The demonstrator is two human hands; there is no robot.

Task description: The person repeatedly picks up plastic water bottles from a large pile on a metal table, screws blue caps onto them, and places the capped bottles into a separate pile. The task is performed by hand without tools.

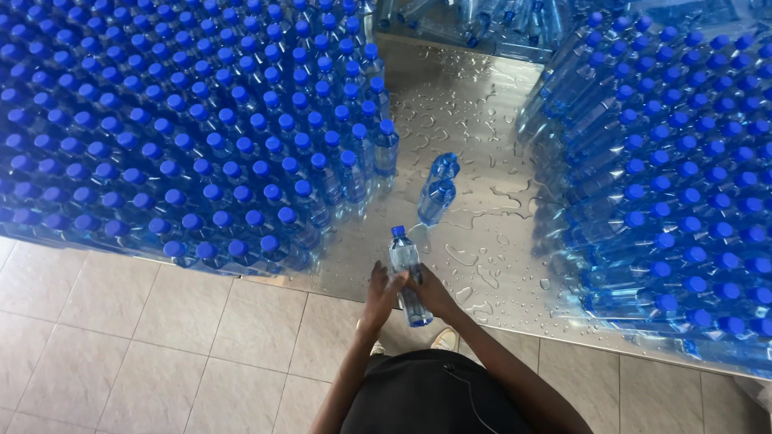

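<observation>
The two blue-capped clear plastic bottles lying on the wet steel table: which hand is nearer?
Right, narrowly. The right hand sits just below the two lying bottles, slightly left of them. The left hand is farther left. Both hold an upright blue-capped bottle.

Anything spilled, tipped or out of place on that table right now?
Yes. Water drops and small puddles cover the bare steel table. Two bottles lie tipped in the gap, while the packed bottles at left stand upright.
</observation>
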